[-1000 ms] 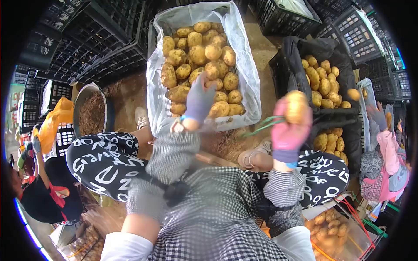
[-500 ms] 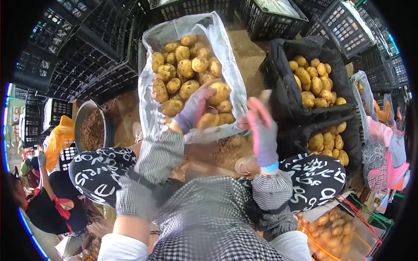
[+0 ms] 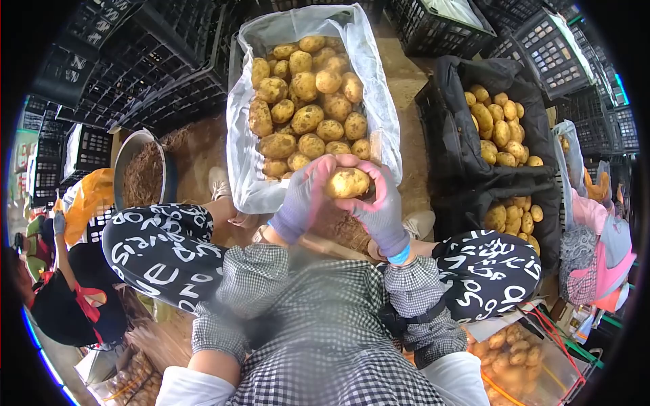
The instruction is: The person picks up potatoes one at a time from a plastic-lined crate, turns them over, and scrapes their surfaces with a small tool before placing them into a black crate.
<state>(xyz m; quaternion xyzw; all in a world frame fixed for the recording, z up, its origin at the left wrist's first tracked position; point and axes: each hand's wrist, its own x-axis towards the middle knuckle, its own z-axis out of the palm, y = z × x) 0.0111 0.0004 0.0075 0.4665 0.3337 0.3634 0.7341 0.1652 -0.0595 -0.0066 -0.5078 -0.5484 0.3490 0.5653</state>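
Observation:
In pink and grey gloves, my left hand (image 3: 302,203) and my right hand (image 3: 384,213) hold one yellow potato (image 3: 348,183) between them. The fingers of both wrap round its sides. Just beyond the hands stands a crate with a white liner (image 3: 252,193), full of potatoes with dirt on their skins (image 3: 307,118). A narrow light-coloured strip (image 3: 376,146) shows at the crate's right side, just above my right hand; what it is I cannot make out.
Two black-lined crates (image 3: 450,125) of potatoes stand on the right. A round tub (image 3: 166,169) of brown debris is on the left, near stacked black crates (image 3: 145,74). Other people (image 3: 84,298) sit at both sides. A bag of potatoes (image 3: 518,352) lies at lower right.
My left hand has lifted a potato out of the lined crate and moved toward me. My right hand has moved left and closed on the same potato. The view has shifted slightly.

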